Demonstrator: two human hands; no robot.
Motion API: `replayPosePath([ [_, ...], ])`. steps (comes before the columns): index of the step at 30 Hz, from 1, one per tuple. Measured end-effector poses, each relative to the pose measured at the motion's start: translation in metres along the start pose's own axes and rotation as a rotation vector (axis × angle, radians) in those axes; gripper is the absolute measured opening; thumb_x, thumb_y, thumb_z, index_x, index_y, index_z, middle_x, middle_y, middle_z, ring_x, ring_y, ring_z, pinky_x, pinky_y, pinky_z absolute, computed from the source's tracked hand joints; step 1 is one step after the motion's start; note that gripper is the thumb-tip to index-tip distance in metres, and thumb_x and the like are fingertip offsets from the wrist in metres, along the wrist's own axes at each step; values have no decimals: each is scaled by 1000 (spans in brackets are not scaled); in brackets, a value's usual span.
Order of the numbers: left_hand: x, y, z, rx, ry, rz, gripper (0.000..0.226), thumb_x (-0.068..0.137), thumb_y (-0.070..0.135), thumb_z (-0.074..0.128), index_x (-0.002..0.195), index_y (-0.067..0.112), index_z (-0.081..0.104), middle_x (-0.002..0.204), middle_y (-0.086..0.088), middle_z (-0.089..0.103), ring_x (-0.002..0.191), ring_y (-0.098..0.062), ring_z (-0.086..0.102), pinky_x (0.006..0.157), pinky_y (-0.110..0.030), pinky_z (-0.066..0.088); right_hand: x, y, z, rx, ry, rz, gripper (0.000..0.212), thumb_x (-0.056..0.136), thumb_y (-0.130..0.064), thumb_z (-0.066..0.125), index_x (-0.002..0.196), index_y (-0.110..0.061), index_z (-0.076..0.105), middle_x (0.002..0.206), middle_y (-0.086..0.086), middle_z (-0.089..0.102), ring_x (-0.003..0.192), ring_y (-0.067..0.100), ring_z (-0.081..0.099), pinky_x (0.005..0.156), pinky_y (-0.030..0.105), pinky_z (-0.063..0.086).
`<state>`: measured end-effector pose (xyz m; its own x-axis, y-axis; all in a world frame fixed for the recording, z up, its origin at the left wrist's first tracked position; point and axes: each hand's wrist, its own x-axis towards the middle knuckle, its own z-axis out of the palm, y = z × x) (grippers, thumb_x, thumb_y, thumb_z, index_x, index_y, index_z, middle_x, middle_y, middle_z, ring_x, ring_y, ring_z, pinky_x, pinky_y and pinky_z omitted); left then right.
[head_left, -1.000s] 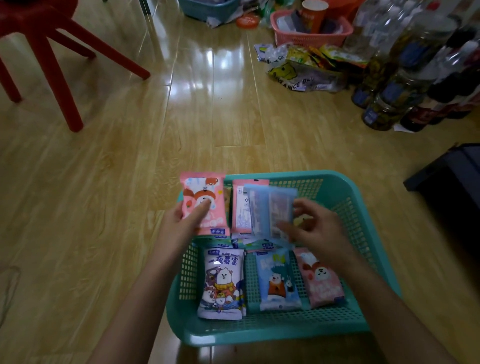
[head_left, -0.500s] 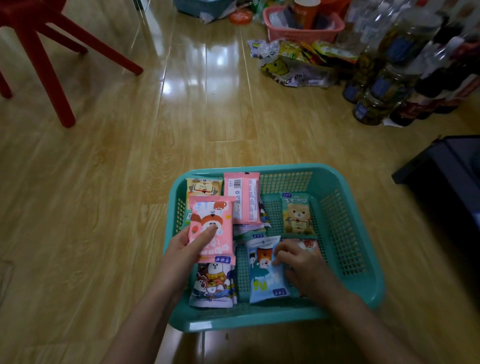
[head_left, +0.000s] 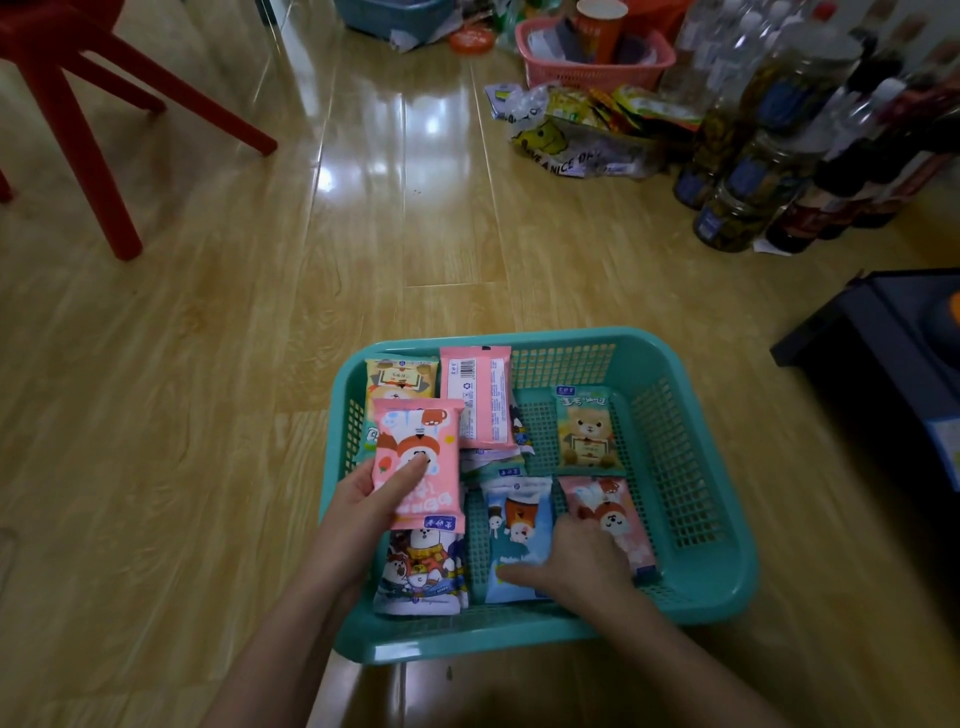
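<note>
The left hand (head_left: 363, 506) grips a pink packet (head_left: 415, 452), thumb on its front, above the left side of the teal basket (head_left: 675, 457). The right hand (head_left: 582, 561) curls on a blue packet (head_left: 517, 525) lying flat at the near middle, thumb across its near end. A white bear packet (head_left: 421, 566) lies just left of it.

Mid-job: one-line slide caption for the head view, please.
Left hand holds a pink packet above the teal basket; right hand rests on a blue packet lying inside it.
</note>
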<state>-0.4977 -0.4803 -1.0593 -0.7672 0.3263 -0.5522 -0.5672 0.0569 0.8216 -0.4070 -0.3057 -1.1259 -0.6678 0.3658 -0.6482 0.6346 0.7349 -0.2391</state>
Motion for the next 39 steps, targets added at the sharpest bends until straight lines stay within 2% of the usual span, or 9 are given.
replayPosePath([
  [2, 1, -1, -1, -2, 2, -2, 18, 86, 21, 59, 101, 12, 65, 80, -5, 75, 66, -13, 70, 55, -18, 54, 0, -2, -1, 72, -44, -17, 51, 72, -61, 66, 66, -18, 40, 66, -3, 46, 58, 12, 45, 47, 25, 33],
  [6, 1, -2, -4, -15, -5, -5, 18, 86, 20, 59, 100, 10, 64, 79, -5, 75, 64, -13, 70, 54, -19, 54, -9, 13, -19, 364, -50, -65, 30, 80, -35, 71, 99, -18, 55, 91, -2, 60, 73, 7, 59, 59, 18, 48],
  [12, -1, -7, -6, -24, -15, -8, 17, 87, 18, 59, 101, 12, 64, 81, -5, 75, 66, -15, 71, 55, -22, 56, -19, 42, -62, 803, 132, -276, 22, 72, -15, 77, 87, -26, 65, 95, 1, 73, 86, 10, 70, 72, 23, 58],
  [16, -1, -12, -3, -5, -14, -7, 19, 87, 20, 60, 105, 15, 65, 93, -7, 75, 77, -19, 71, 69, -30, 56, 3, 32, -79, 745, 8, -318, 18, 76, -15, 74, 82, -14, 58, 91, 3, 72, 85, 17, 70, 65, 27, 59],
  [20, -2, -14, 1, 10, -35, -10, 20, 86, 21, 60, 105, 15, 66, 96, -10, 75, 83, -25, 70, 80, -39, 55, 24, 8, -80, 484, -148, -376, 9, 84, -24, 66, 76, -22, 62, 82, -6, 66, 78, 10, 63, 56, 15, 52],
  [23, -4, -17, 3, -3, -48, -9, 25, 83, 23, 61, 105, 14, 65, 95, -10, 75, 80, -23, 70, 82, -40, 53, 39, -9, -77, 331, -187, -402, 7, 85, -26, 66, 84, -20, 71, 77, -8, 65, 71, 9, 59, 61, 24, 53],
  [27, -5, -20, 2, 9, -62, -6, 24, 85, 21, 59, 107, 14, 64, 96, -9, 75, 85, -24, 71, 82, -40, 54, 49, -12, -84, 303, -195, -406, 17, 85, -20, 67, 96, -9, 73, 72, -12, 64, 62, 2, 54, 53, 11, 41],
  [31, -7, -21, 4, 4, -69, 6, 21, 87, 17, 57, 107, 15, 65, 98, -5, 75, 85, -17, 71, 73, -29, 56, 56, -6, -73, 333, -159, -407, 15, 83, -18, 69, 94, -9, 74, 77, -5, 70, 70, 13, 61, 65, 25, 50],
  [39, -14, -33, 24, 56, -104, -33, 24, 88, 19, 54, 110, 14, 63, 98, -4, 75, 85, -20, 71, 69, -29, 57, 44, -5, -38, 411, 102, -340, 24, 79, -24, 72, 102, -16, 74, 103, 0, 74, 92, 10, 65, 89, 35, 52],
])
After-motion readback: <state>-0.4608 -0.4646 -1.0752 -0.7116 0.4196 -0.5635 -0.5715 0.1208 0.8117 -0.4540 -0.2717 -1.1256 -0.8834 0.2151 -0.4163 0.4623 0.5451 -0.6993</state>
